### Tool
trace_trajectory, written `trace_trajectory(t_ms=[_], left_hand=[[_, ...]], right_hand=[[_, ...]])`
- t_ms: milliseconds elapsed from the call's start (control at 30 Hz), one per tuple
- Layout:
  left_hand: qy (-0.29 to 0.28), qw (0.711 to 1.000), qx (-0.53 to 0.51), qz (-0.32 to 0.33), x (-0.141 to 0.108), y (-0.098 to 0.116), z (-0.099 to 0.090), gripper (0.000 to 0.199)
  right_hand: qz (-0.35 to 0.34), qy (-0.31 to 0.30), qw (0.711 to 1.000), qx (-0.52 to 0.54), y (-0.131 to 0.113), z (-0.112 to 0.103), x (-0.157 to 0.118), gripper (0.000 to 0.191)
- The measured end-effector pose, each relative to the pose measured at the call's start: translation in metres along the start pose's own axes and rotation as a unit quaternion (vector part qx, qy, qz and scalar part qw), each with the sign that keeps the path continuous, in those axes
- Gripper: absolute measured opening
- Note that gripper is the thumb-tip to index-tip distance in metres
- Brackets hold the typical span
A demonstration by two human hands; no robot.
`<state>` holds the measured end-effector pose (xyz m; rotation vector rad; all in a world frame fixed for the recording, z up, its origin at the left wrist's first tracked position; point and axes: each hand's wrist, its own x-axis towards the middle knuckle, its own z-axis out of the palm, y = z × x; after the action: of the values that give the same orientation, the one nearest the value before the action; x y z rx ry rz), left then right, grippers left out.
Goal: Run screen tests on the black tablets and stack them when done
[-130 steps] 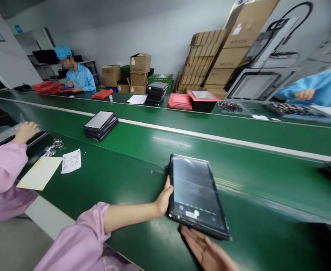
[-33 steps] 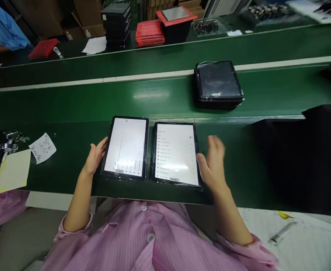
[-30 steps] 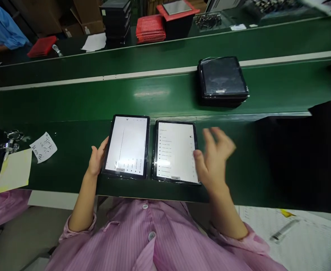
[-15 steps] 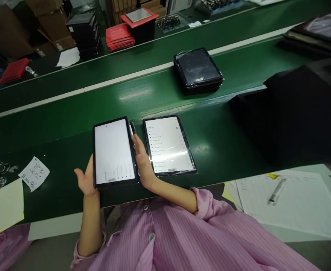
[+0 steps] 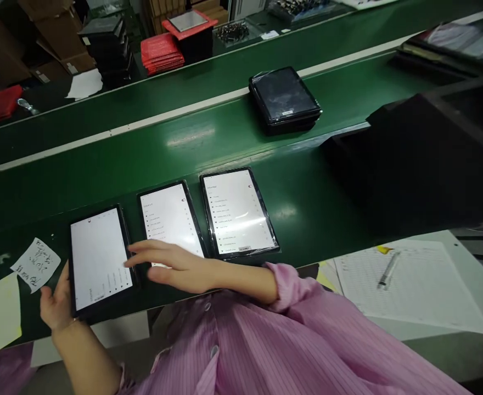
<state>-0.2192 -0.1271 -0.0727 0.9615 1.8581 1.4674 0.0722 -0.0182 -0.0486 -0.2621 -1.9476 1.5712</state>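
A tablet (image 5: pixel 99 252) with a black frame and a lit white screen leans at an angle at the left. My left hand (image 5: pixel 58 307) holds it by its left edge, thumb sticking out and the other fingers mostly hidden behind. My right hand (image 5: pixel 179 266) is stretched out, fingertips at the tablet's right edge; whether they touch it I cannot tell. Under that hand lies a middle tablet (image 5: pixel 167 211) showing an Internet list, its lower part covered. Beside it, a right tablet (image 5: pixel 239 214) shows a similar list with a bright reflection.
Dark tablets (image 5: pixel 285 96) are stacked further back on the green bench (image 5: pixel 126 148). A large black object (image 5: pixel 422 164) fills the right side. A handwritten note (image 5: pixel 38 263) lies at left; paper sheets (image 5: pixel 422 285) with a pen (image 5: pixel 388 269) lie front right. Red packets (image 5: pixel 161 53) sit behind.
My left hand has carried the held tablet leftward and nearer me, uncovering the middle tablet. My right hand has moved left from its upright pose and now lies across the middle tablet.
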Motion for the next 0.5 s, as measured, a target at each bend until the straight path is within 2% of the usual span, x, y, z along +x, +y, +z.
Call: trace_trajectory(t_ms=[67, 133, 167, 233, 300, 367, 433, 500], left_hand=[[-0.028, 0.999, -0.013, -0.015, 0.001, -0.011, 0.003, 0.068], [-0.067, 0.997, -0.037, -0.029, 0.003, -0.022, 0.005, 0.067], [-0.082, 0.994, -0.054, -0.04, 0.005, -0.028, 0.005, 0.067], [-0.102, 0.989, -0.081, -0.063, 0.01, -0.036, 0.002, 0.069], [-0.107, 0.988, -0.077, -0.082, 0.014, -0.04, -0.003, 0.074], [-0.086, 0.992, -0.01, -0.089, 0.012, -0.037, -0.005, 0.083], [-0.033, 0.988, 0.137, -0.06, 0.002, -0.028, 0.003, 0.088], [0.023, 0.952, 0.306, 0.018, -0.016, -0.015, 0.023, 0.084]], right_hand=[[0.011, 0.038, 0.996, -0.078, -0.006, -0.037, -0.034, 0.06], [0.064, 0.128, 0.97, -0.197, -0.004, -0.073, -0.065, 0.06], [0.089, 0.153, 0.951, -0.253, -0.001, -0.087, -0.078, 0.059], [0.129, 0.166, 0.917, -0.338, 0.01, -0.107, -0.096, 0.056], [0.149, 0.147, 0.9, -0.383, 0.021, -0.114, -0.105, 0.052], [0.157, 0.124, 0.889, -0.411, 0.028, -0.113, -0.11, 0.047], [0.157, 0.113, 0.875, -0.443, 0.03, -0.111, -0.116, 0.042], [0.147, 0.121, 0.858, -0.477, 0.028, -0.115, -0.124, 0.039]])
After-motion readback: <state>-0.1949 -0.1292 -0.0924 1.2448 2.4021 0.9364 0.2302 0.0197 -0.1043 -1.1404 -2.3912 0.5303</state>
